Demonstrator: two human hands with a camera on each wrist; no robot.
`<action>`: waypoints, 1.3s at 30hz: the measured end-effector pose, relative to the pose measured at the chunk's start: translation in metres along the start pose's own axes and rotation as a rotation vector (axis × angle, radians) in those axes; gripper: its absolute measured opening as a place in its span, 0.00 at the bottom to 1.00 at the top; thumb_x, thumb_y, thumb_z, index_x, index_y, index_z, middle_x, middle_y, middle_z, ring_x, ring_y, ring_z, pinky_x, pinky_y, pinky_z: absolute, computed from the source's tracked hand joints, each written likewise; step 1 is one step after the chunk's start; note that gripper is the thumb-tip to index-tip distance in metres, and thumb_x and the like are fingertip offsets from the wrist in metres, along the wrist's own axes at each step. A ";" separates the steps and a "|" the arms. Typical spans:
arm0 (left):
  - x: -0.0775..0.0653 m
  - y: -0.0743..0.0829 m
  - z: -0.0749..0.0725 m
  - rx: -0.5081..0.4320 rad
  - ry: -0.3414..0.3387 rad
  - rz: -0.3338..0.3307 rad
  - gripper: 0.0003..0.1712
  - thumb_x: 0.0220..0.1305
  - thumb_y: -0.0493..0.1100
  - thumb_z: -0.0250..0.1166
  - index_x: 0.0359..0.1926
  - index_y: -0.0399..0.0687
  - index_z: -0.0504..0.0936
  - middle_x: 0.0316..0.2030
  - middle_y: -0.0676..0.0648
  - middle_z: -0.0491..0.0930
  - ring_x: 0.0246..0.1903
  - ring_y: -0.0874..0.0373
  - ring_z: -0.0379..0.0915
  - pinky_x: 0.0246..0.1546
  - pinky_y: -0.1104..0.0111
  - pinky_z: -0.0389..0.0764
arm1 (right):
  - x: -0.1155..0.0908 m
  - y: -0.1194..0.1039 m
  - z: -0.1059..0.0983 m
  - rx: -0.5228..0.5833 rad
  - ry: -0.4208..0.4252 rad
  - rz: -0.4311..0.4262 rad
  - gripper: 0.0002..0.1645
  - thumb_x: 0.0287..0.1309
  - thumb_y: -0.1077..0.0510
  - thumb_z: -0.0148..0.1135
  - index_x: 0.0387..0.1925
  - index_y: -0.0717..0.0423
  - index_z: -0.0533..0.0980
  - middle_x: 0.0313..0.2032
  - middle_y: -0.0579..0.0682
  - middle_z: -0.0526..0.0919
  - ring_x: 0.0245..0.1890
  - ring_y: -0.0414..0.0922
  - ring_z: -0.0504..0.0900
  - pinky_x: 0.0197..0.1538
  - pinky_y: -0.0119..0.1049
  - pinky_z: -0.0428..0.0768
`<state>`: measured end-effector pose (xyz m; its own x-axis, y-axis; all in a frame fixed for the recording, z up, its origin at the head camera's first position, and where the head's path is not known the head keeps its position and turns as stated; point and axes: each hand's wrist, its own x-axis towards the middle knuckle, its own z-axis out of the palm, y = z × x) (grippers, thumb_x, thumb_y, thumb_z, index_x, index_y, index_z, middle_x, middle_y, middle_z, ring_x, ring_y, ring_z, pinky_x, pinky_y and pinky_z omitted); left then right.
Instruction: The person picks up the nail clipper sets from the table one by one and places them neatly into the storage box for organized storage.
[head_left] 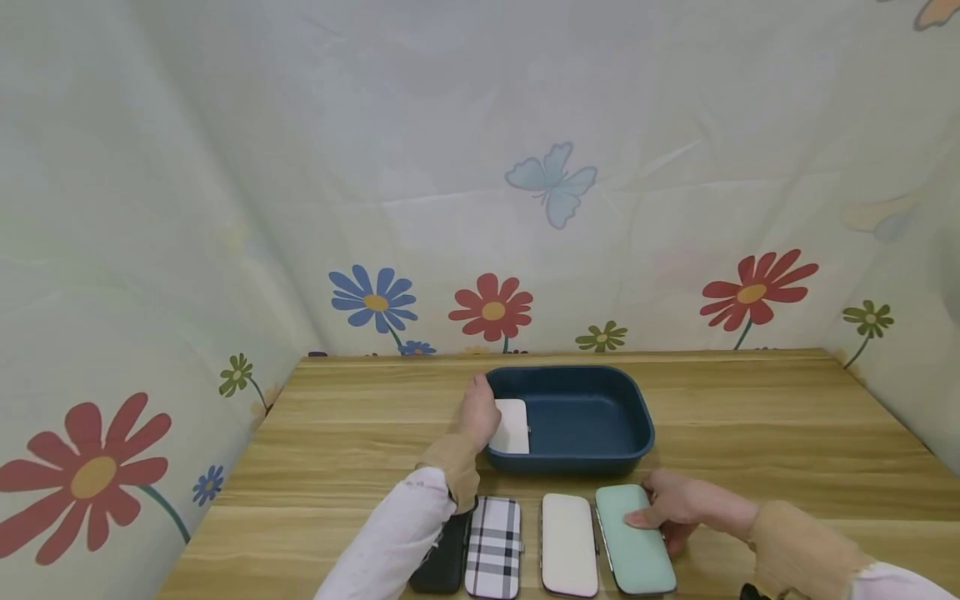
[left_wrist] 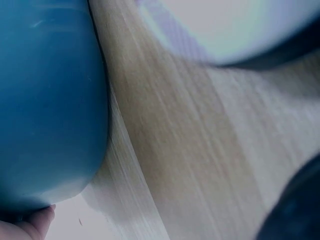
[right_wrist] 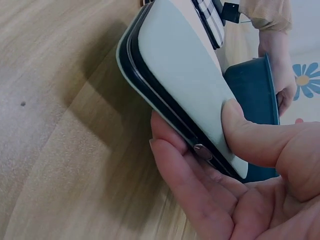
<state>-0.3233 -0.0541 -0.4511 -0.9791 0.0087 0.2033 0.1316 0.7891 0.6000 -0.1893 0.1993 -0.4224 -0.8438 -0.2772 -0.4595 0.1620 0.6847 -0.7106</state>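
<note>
A dark blue rectangular plastic bin (head_left: 570, 463) stands on the wooden table, and a white flat case (head_left: 513, 427) lies inside against its left wall. My left hand (head_left: 480, 412) grips the bin's left rim; in the left wrist view only a few of its fingers (left_wrist: 41, 220) show beside the bin. My right hand (head_left: 678, 505) pinches a mint-green clasp case (head_left: 634, 537), thumb on top and fingers beneath its clasp side. In the right wrist view this case (right_wrist: 185, 65) is tilted, its clasp edge raised off the table.
Left of the green case lie a cream case (head_left: 569, 546), a black-and-white plaid case (head_left: 492, 550) and a black case (head_left: 442, 558), partly covered by my left sleeve. A flower-print cloth (head_left: 645, 242) hangs behind and beside the table (head_left: 360, 408).
</note>
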 end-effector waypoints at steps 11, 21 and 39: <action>-0.001 0.001 -0.001 -0.007 -0.008 -0.014 0.27 0.52 0.22 0.57 0.54 0.26 0.62 0.51 0.31 0.67 0.50 0.46 0.67 0.51 0.61 0.67 | -0.006 -0.004 -0.004 0.004 -0.027 -0.107 0.14 0.50 0.59 0.65 0.30 0.64 0.70 0.18 0.54 0.74 0.14 0.45 0.75 0.19 0.38 0.78; -0.003 0.001 -0.001 0.002 0.021 0.010 0.27 0.50 0.22 0.58 0.53 0.25 0.63 0.48 0.31 0.68 0.48 0.44 0.68 0.50 0.61 0.69 | -0.008 -0.005 -0.006 0.056 -0.064 -0.173 0.17 0.51 0.58 0.65 0.36 0.65 0.71 0.20 0.54 0.73 0.15 0.44 0.75 0.20 0.40 0.78; -0.002 0.002 0.001 0.024 0.036 -0.005 0.26 0.51 0.23 0.59 0.53 0.26 0.64 0.48 0.32 0.68 0.46 0.45 0.70 0.48 0.60 0.70 | -0.010 -0.017 -0.015 0.113 -0.107 -0.183 0.18 0.54 0.56 0.63 0.34 0.67 0.67 0.21 0.53 0.77 0.17 0.45 0.76 0.22 0.41 0.79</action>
<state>-0.3210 -0.0518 -0.4508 -0.9733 -0.0173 0.2287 0.1225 0.8036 0.5824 -0.1915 0.2003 -0.3974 -0.8065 -0.4635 -0.3670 0.0727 0.5384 -0.8396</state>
